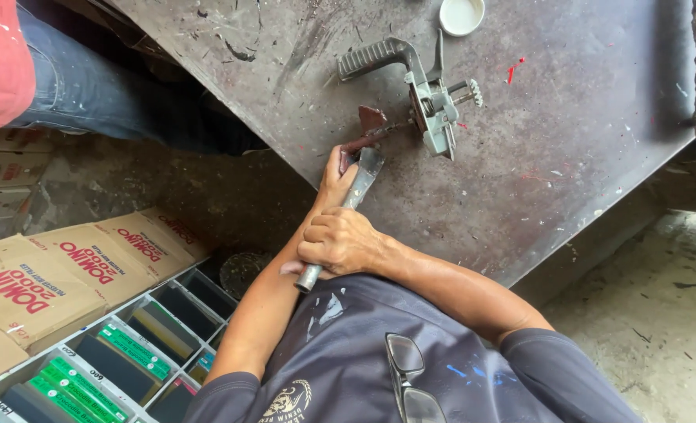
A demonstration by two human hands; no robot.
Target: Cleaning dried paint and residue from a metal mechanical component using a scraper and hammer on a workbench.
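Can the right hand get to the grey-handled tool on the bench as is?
Probably not at once: the right hand is wrapped round a metal pipe. The bench between it and the grey-handled tool lies bare.

A scratched, paint-flecked metal surface [567,157] carries a grey hand tool with ribbed handle [422,86], a white round lid [462,14] (near the far edge), and a small rusty-brown piece [370,119].

Soft even daylight, faint shadows, sharp focus, slight wide-angle edge stretch
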